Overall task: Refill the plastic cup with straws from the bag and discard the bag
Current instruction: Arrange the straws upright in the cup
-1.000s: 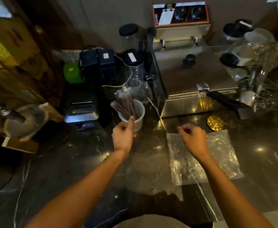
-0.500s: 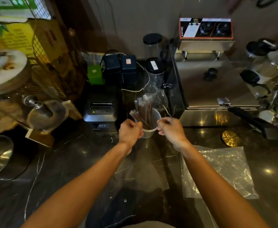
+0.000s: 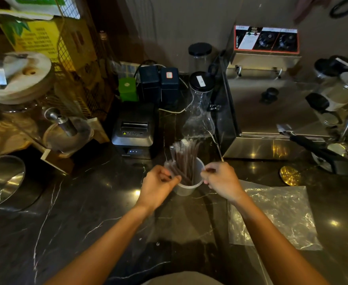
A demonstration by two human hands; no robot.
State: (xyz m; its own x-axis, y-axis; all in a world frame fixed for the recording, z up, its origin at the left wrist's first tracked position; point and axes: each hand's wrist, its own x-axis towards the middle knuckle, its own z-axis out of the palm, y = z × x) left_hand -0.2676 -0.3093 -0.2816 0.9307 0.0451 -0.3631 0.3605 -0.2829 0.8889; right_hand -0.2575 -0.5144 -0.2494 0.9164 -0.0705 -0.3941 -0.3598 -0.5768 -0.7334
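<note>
Bag: lay flat, just right of the right hand; nearer it
Fingers: both hands curled at cup; left hand pinched straws

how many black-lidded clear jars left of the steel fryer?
2: one jar at the back wall, one jar nearer, behind the straw cup. More may be hidden.

Glossy dark marble counter; translucent plastic cup; crinkled clear plastic bag.

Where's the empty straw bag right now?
The bag lies flat on the counter by the right forearm, right of the cup, near the gold lid.
</note>
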